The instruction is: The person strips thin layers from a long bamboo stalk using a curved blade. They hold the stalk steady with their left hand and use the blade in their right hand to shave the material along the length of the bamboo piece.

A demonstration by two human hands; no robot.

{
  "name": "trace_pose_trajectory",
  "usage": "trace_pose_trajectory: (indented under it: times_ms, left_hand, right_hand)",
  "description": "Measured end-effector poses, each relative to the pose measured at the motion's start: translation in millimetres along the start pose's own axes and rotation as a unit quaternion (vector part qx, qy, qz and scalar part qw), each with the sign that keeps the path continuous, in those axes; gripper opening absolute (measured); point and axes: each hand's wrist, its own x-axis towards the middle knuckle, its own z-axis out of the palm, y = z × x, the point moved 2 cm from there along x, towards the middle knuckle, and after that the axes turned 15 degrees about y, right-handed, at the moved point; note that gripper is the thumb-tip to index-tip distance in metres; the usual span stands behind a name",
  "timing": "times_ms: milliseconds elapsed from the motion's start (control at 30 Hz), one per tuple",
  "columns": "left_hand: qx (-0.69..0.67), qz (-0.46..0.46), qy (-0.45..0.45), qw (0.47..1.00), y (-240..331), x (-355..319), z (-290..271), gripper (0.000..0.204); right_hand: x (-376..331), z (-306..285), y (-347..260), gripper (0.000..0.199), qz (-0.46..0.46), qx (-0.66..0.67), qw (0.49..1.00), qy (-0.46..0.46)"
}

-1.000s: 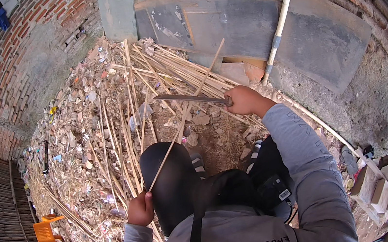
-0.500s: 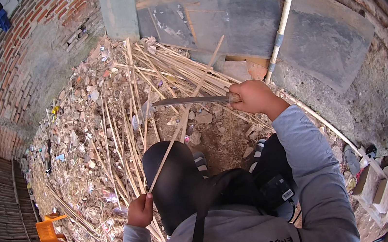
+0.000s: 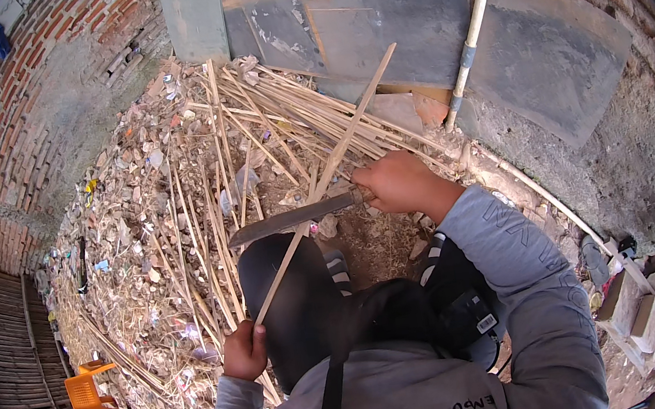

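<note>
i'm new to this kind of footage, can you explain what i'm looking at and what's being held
There is no machine here: just a person's two bare hands. The picture comes from a fisheye camera worn on the head, looking down, so straight edges bend near the rim.

The left hand holds the near end of a long pale strip, which slants up and away to the right. The right hand grips the handle of a long knife, whose blade crosses the strip. More thin sticks lie on the rubble-strewn ground, and an orange chair sits at left.
</note>
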Motion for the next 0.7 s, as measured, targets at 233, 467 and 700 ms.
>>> trace_pose_trajectory:
  times_ms: [233, 467, 700]
  left_hand:
    - [0.011, -0.01, -0.012, 1.0, 13, 6, -4, 0.039]
    - [0.018, 0.002, 0.026, 0.999, -16, -3, 15, 0.037]
    - [0.008, -0.002, 0.019, 1.0, -8, 6, 9, 0.039]
  right_hand:
    - [-4, 0, 34, 0.03, 0.178, -0.008, 0.984, -0.027]
    - [3, 2, 17, 0.029, 0.084, 0.0, 0.994, -0.07]
    - [7, 1, 0, 0.028, 0.112, 0.0, 0.994, -0.017]
